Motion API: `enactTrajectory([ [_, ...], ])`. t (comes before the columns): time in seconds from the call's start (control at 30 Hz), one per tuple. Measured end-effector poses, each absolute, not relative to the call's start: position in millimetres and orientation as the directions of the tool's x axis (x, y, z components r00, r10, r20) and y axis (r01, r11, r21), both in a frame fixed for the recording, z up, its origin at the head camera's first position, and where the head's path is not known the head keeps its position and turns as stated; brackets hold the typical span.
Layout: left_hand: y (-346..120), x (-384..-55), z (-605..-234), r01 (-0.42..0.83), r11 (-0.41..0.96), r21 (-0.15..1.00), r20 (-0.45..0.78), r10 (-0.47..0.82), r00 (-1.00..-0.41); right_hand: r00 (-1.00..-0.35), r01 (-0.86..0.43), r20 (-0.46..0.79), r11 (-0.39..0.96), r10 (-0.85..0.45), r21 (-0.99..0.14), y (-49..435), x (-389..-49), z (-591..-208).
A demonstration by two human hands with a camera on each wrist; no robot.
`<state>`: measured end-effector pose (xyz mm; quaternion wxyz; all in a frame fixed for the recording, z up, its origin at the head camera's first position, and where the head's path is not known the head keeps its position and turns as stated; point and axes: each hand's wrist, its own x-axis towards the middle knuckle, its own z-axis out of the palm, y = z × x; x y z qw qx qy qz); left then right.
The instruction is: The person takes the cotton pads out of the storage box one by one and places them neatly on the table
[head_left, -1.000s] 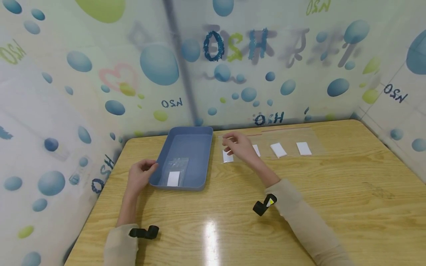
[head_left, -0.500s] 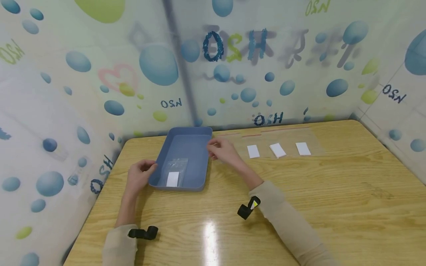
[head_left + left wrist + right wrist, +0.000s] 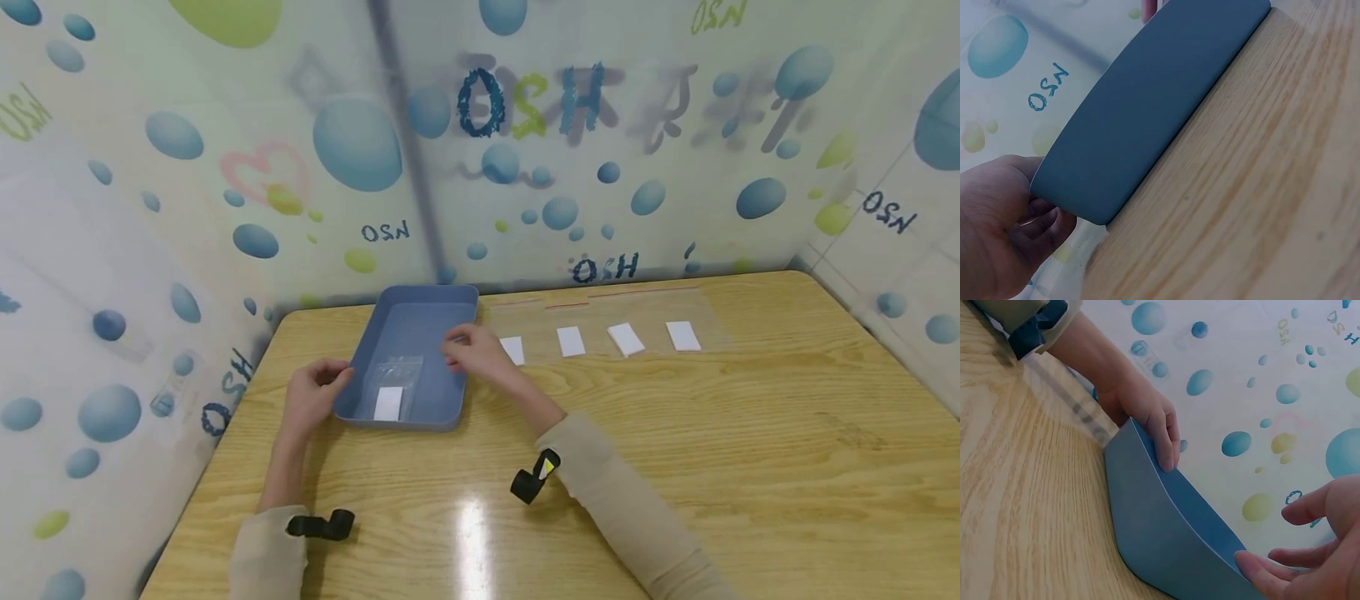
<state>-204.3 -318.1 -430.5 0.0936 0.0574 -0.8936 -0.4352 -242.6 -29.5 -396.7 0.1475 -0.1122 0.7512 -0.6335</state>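
My left hand [image 3: 312,396] grips the left rim of a blue-grey plastic tray [image 3: 405,423], thumb on the inner side and fingers outside. A clear zip-lock bag [image 3: 407,372] with a white card [image 3: 388,403] in it lies flat in the tray's near left part. My right hand [image 3: 480,354] hovers over the tray's right rim. Its thumb and fingers [image 3: 1310,506] stand apart in the right wrist view, with nothing seen between them. Just right of that hand lies a white card [image 3: 513,348] in a clear bag, partly covered by the hand in the head view.
Several clear zip-lock bags with white cards, among them a middle card [image 3: 626,339] and a far right card [image 3: 683,335], lie in a row along the back of the wooden table [image 3: 750,467]. A patterned curtain [image 3: 525,183] hangs behind.
My right hand has moved left and toward me, from above the leftmost bag in the row to the tray's right rim, uncovering that bag's card. The left hand stays on the tray.
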Motion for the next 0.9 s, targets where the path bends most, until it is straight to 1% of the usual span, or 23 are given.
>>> enactTrajectory([
  [0.13, -318.8, -204.4, -430.0, -0.028, 0.62, 0.784, 0.111, -0.184, -0.977, -0.934, 0.015, -0.086, 0.203, -0.348, -0.979, -38.0, -241.5, -399.0],
  [0.37, -319.3, -204.3, -430.4, -0.027, 0.616, 0.787, 0.11, -0.184, -0.977, -0.928, -0.002, -0.078, 0.216, -0.363, -0.976, -50.0, -238.3, -400.4],
  [0.57, -320.0, -204.1, -431.3, -0.037, 0.611, 0.791, 0.098, -0.186, -0.978, -0.917, -0.046, -0.078, 0.3, -0.39, -0.953, -60.0, -233.9, -403.6],
  [0.77, -319.3, -204.3, -430.9, -0.038, 0.605, 0.795, 0.097, -0.188, -0.977, -0.927, -0.01, -0.136, 0.386, -0.35, -0.923, -71.0, -228.3, -406.8],
  [0.9, -319.2, -204.3, -430.9, -0.036, 0.604, 0.796, 0.099, -0.189, -0.977, -0.937, 0.024, -0.153, 0.378, -0.314, -0.925, -77.2, -224.6, -409.7],
])
